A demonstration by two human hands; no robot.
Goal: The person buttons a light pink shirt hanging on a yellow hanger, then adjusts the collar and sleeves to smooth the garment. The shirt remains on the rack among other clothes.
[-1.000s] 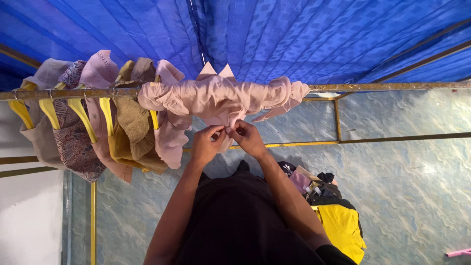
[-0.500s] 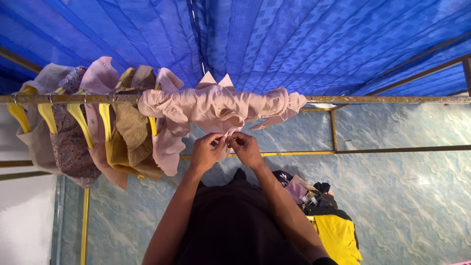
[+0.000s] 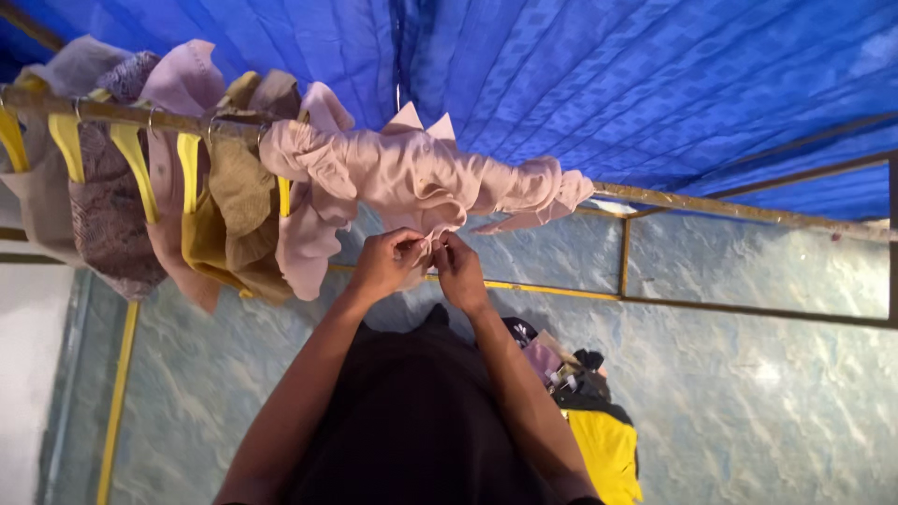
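A pale pink garment (image 3: 412, 173) is bunched along a rusty metal rail (image 3: 730, 208). My left hand (image 3: 385, 265) and my right hand (image 3: 460, 271) meet just under it, both pinching a small fold of the pink fabric that hangs from its lower edge. The fingertips of the two hands touch each other. My forearms reach up from a black garment that I wear (image 3: 412, 421).
Several clothes on yellow hangers (image 3: 131, 154) crowd the left of the rail. A blue tarp (image 3: 608, 75) covers the space beyond it. A pile of yellow and dark clothes (image 3: 594, 430) lies on the mottled blue-grey surface (image 3: 748, 393); a yellow-framed rail runs lower down.
The view has tilted, so the rail now slopes down to the right. Both hands stay together on the hanging fold of the pink garment.
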